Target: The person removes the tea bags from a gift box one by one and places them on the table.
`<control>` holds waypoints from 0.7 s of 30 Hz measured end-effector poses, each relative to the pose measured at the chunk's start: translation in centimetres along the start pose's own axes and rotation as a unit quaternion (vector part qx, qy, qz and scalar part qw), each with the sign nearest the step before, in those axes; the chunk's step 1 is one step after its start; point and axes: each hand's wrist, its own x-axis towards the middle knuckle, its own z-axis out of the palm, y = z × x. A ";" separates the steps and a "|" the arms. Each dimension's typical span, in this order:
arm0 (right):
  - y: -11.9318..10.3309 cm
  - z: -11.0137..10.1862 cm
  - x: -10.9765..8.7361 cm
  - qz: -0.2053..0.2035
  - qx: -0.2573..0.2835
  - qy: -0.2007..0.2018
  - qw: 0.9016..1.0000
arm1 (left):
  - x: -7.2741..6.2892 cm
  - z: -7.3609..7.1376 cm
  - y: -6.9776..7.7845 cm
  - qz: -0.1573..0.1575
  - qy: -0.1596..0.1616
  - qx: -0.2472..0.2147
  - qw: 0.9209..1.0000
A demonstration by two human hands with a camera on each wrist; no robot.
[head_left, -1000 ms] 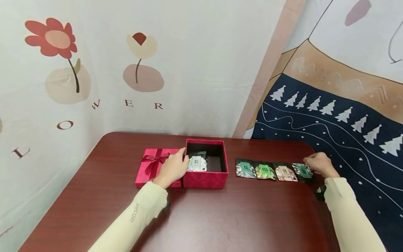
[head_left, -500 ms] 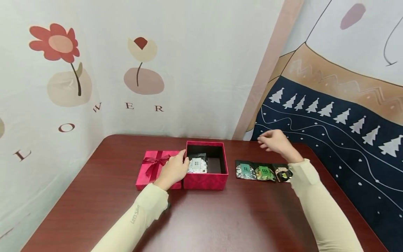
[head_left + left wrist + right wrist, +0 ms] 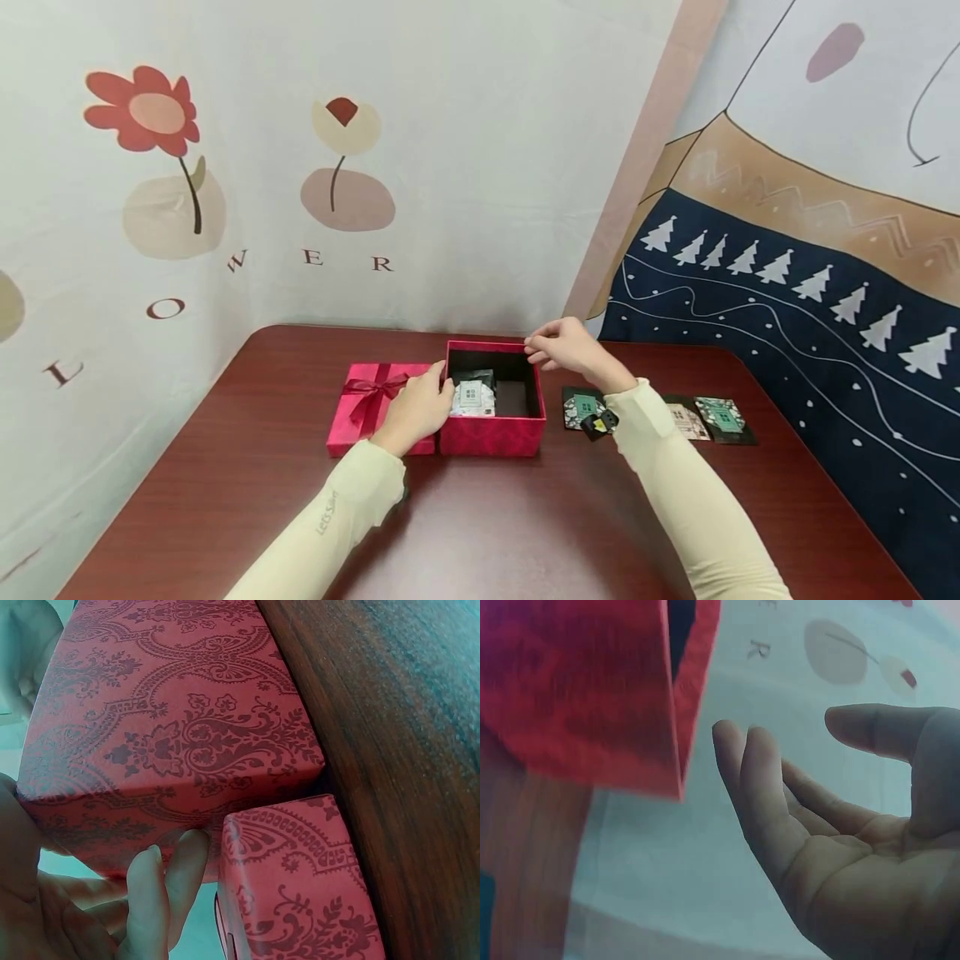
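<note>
A red patterned gift box [image 3: 491, 437] stands uncovered, a white-and-black sachet [image 3: 472, 398] lying in its left half. My left hand [image 3: 416, 404] holds the box by its left wall; in the left wrist view, fingertips [image 3: 196, 844] lie against the patterned side. The right hand [image 3: 570, 346] is raised at the back right corner of the rim, fingers loosely bent and thumb apart. Nothing shows between those fingers [image 3: 761, 772] in the right wrist view, where the box edge is just beyond them. Right of the box, printed sachets [image 3: 723, 415] lie in a row, partly hidden by my right forearm.
The red lid [image 3: 341, 421] with a ribbon bow [image 3: 367, 390] lies against the box's left side. All of it rests on a dark red wooden table [image 3: 495, 533]. A printed curtain [image 3: 480, 167] hangs behind the table's far edge.
My right hand has left the rightmost sachet and travelled left over the row to the box's back right corner. The left hand, box and lid stay put.
</note>
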 end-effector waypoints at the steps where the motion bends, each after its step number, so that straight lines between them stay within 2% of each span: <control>1: 0.0 0.5 0.2 -0.002 0.003 -0.005 1.000 | 0.0 0.0 0.0 -0.001 0.000 -0.002 1.000; 6: -0.2 2.6 0.9 0.003 0.009 -0.021 1.000 | 0.1 0.1 0.2 0.001 0.000 0.001 1.000; 11: -0.2 4.3 1.6 0.029 0.002 -0.024 0.999 | 0.2 0.3 0.1 -0.001 0.002 0.002 1.000; 16: 0.1 5.8 2.3 0.057 -0.024 -0.036 0.997 | 0.1 0.2 0.0 -0.005 0.000 -0.003 1.000; 21: 0.0 6.9 2.9 0.067 -0.047 -0.042 0.996 | 0.1 0.1 -0.2 -0.008 -0.004 -0.010 1.000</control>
